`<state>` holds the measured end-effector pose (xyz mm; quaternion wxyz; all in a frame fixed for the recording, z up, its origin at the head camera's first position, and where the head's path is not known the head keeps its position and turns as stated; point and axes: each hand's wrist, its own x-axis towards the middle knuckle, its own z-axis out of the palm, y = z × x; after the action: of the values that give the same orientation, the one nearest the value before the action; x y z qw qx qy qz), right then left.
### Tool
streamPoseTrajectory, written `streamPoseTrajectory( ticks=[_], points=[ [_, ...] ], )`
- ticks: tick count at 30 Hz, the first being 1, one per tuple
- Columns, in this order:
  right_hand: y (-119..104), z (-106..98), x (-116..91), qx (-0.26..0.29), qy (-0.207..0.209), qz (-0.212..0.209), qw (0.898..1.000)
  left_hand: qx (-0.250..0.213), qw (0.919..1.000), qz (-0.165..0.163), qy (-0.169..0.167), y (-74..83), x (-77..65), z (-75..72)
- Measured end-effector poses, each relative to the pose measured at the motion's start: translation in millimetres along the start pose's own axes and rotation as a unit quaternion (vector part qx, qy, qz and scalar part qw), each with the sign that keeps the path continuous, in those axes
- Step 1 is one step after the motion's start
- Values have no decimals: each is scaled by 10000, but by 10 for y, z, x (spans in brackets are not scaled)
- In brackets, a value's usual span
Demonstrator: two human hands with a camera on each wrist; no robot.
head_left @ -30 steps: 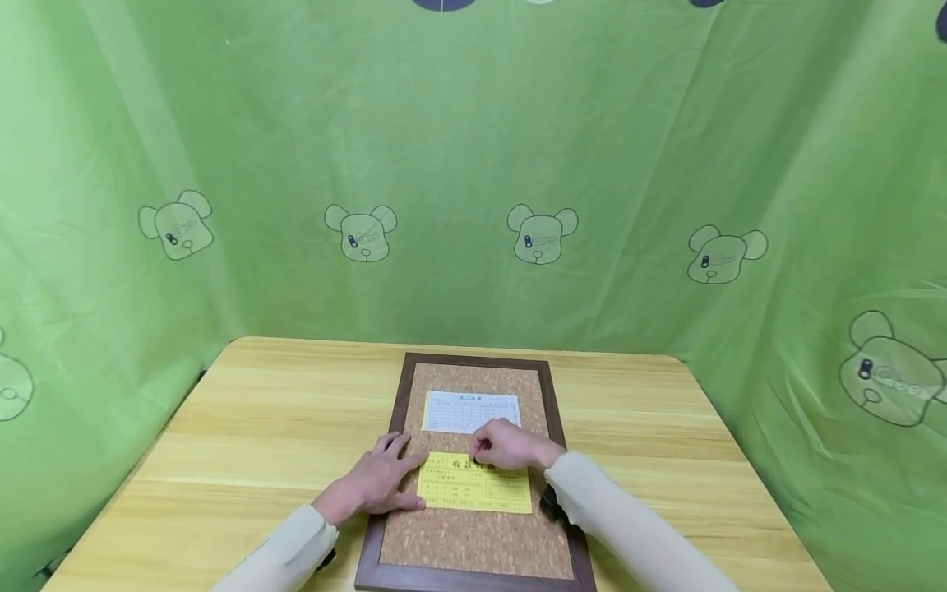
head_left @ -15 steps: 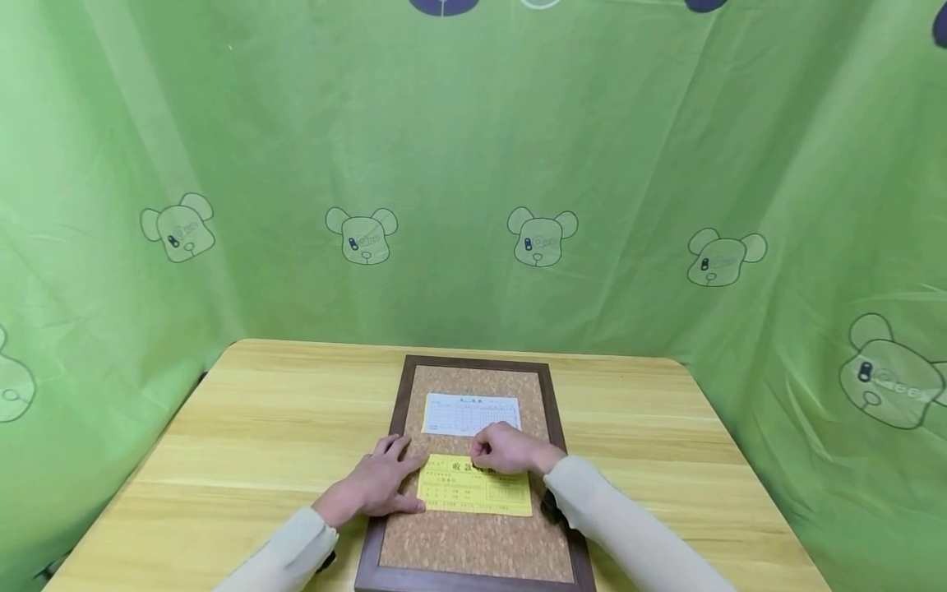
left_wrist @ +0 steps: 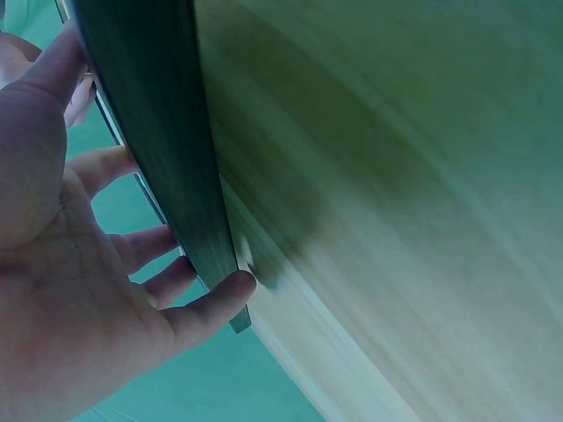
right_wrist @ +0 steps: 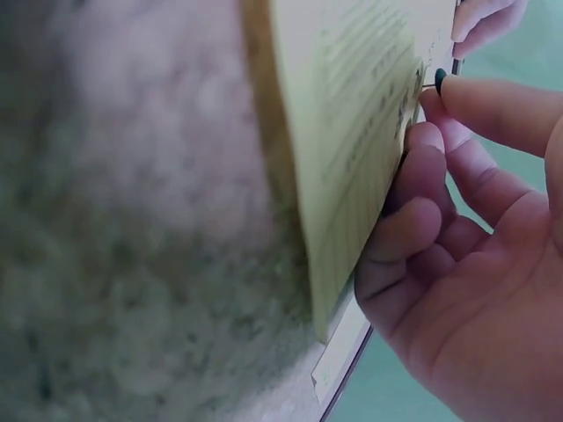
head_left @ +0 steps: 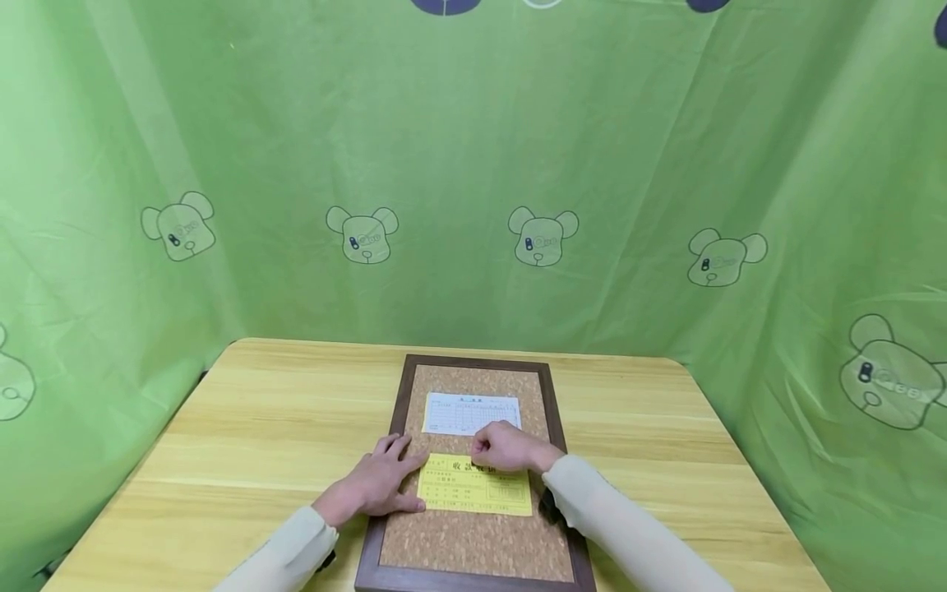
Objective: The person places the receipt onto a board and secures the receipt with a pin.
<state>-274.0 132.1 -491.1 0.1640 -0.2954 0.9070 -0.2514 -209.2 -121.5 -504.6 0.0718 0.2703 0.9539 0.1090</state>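
A framed cork board (head_left: 473, 543) lies flat on the table, with a yellow printed receipt sheet (head_left: 444, 493) across its middle. My right hand (head_left: 512, 449) is over the sheet's upper edge. Between thumb and forefinger it pinches a dark-headed push pin (right_wrist: 440, 79), whose thin needle points at the paper; the other fingers curl against the sheet. My left hand (head_left: 376, 483) rests spread on the board's left side, thumb and forefinger at the yellow sheet's left edge. In the left wrist view, its fingers lie along the dark wooden frame (left_wrist: 154, 132).
Above the yellow sheet, a white ruled form (head_left: 459, 411) with a yellow edge behind it lies on the cork. The light wooden table (head_left: 636, 427) extends to both sides of the board. A green curtain (head_left: 459, 131) with bear-head prints surrounds it.
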Motion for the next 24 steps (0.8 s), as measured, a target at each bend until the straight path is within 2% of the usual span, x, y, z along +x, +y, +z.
streamPoseTrajectory(
  ticks=[5, 24],
  points=[
    [14, -1, 2, 294, -31, 217, 9993, -1, 10000, 12, -23, 5, -2, 1],
    [33, -25, 38, 604, -112, 486, 9969, 39, 10000, 20, 9, -11, 2, 3]
  ],
)
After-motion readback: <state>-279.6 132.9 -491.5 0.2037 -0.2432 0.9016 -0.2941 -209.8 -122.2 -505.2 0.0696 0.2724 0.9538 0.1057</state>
